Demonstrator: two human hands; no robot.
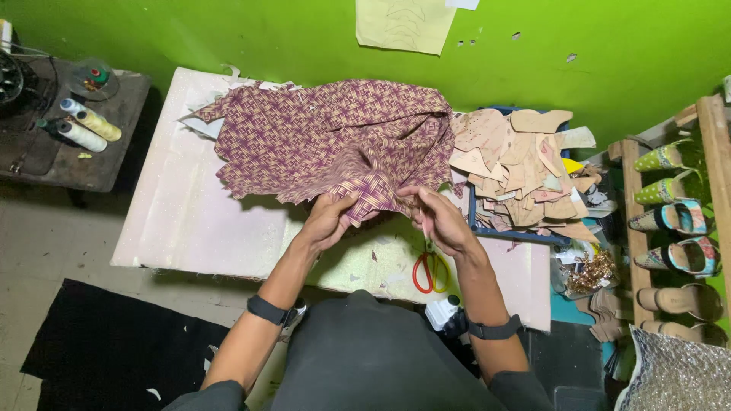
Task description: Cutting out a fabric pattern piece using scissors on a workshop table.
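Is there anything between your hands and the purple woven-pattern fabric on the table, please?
Nothing visible: the left hand and right hand already grip the near edge of the purple woven-pattern fabric. The orange-handled scissors lie below, clear.

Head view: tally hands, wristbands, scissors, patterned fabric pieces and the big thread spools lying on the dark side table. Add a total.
Hands: 2
Wristbands: 2
Scissors: 1
Patterned fabric: 1
Big thread spools: 2
Total: 8

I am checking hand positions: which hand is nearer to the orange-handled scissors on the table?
Right. The right hand is just above the orange-handled scissors; the left hand is farther off to their left.
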